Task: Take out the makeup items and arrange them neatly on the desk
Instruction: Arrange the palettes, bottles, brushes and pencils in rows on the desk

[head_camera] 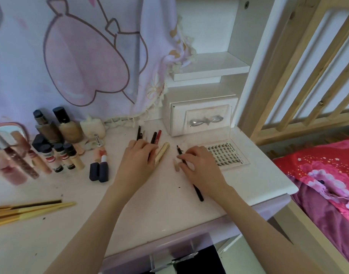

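Both hands lie palm-down on the white desk (142, 210), a little apart from each other; the left hand (139, 158) rests with its fingers laid flat over the near ends of a row of slim pencils and liners (154, 137), whose far ends fan out beyond the fingertips, and it grips nothing that can be seen; just beside its right edge, touching or nearly so, lies a gold tube (162, 153), tilted away from the person; the right hand (199, 165) has its fingers curled down on a long black pencil (197, 191), which runs under the palm and sticks out both beyond the fingertips and back past the wrist, though whether it is truly pinched or only pressed cannot be told; between the two hands, close to the right thumb, sits a small pale cap (176, 167); just beyond the right hand lies a clear tray of false lashes (225, 153), partly covered by the knuckles; to the left of the left hand lie two dark lipstick tubes (99, 171), and farther left a cluster of foundation bottles (57, 139); well to the near left lie gold-handled brushes (29, 209).
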Demonstrator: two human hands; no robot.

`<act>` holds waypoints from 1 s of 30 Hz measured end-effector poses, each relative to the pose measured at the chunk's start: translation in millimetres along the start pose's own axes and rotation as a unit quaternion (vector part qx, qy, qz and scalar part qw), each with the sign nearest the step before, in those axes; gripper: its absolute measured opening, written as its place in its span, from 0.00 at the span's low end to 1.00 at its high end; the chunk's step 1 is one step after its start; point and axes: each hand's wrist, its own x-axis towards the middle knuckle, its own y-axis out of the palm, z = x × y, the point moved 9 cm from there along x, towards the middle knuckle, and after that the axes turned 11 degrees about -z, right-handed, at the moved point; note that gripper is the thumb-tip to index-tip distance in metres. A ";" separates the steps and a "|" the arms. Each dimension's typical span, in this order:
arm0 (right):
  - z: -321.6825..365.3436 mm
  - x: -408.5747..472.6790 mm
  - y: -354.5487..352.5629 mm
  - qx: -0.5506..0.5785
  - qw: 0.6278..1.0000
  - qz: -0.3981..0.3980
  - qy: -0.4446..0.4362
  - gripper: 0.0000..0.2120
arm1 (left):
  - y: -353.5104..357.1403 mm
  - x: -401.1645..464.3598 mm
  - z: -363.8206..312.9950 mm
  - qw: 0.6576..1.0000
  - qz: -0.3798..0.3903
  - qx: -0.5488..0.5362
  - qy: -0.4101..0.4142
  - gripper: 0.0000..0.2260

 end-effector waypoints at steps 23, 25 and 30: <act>-21.2 26.3 31.6 0.133 0.968 -0.012 0.211 0.19 | -13.9 -10.9 20.8 0.985 -0.034 -0.117 -0.121 0.10; -20.1 29.7 41.0 0.248 0.923 0.052 0.291 0.17 | -30.9 -5.9 20.1 0.976 -0.053 -0.172 -0.125 0.08; 33.1 9.0 65.5 0.500 0.724 0.327 0.344 0.20 | -58.7 -6.6 19.5 0.973 -0.110 -0.168 -0.111 0.10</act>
